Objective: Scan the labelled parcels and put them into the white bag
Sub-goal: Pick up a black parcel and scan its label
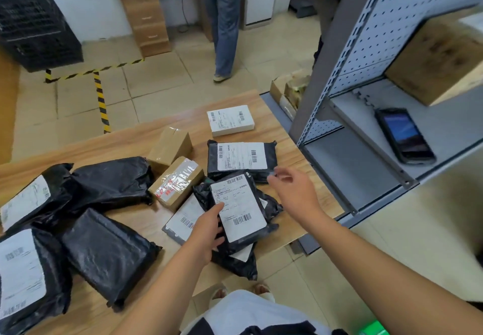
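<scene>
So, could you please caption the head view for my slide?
Left hand grips a labelled black parcel at the wooden table; right hand hovers open beside it.

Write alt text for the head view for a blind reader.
A person's left hand grips a black plastic parcel with a white label over a wooden table strewn with other parcels; the right hand hovers open beside it. A black handheld scanner lies on a grey metal shelf.
</scene>
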A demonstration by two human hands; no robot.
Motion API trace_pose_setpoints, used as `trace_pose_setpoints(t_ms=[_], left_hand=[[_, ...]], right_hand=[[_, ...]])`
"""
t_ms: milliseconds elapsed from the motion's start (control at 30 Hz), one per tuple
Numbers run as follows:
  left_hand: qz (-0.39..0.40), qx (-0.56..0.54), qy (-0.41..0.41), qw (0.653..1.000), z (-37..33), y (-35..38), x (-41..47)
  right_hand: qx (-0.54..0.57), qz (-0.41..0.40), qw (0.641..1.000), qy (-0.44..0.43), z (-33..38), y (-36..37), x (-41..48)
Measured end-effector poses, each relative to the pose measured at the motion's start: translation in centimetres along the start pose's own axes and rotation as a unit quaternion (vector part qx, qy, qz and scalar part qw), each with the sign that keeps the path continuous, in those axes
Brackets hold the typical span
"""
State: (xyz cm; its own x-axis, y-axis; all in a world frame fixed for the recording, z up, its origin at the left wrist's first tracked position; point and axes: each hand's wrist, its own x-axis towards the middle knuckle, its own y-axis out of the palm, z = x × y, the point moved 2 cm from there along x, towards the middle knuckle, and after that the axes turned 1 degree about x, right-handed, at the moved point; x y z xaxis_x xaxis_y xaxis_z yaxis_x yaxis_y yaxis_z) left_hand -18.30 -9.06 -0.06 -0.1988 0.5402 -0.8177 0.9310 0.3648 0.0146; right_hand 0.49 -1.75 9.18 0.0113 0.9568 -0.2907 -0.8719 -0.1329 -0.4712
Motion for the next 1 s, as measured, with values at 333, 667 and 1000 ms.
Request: trace_pose_setpoints(t_ms=[333,667,1000], left_hand=[[0.000,0.024,0.015,1.000,-0.9,2.6,0.6],[0.001,0.024,0.015,1.000,-0.2,2.2,1.0],[-0.234,-0.019,0.128,0.963,-2.4,0.4,-0.2]], right_hand=[[-0.367,-0.235,0.898,0.057,3.2,-18.2,7.6],[-0.312,-0.183,0.906,0.222,-0.5,-22.0,9.9],[-0.230,-0.211,0.934,0.176,-1.5,-23.1,9.7]])
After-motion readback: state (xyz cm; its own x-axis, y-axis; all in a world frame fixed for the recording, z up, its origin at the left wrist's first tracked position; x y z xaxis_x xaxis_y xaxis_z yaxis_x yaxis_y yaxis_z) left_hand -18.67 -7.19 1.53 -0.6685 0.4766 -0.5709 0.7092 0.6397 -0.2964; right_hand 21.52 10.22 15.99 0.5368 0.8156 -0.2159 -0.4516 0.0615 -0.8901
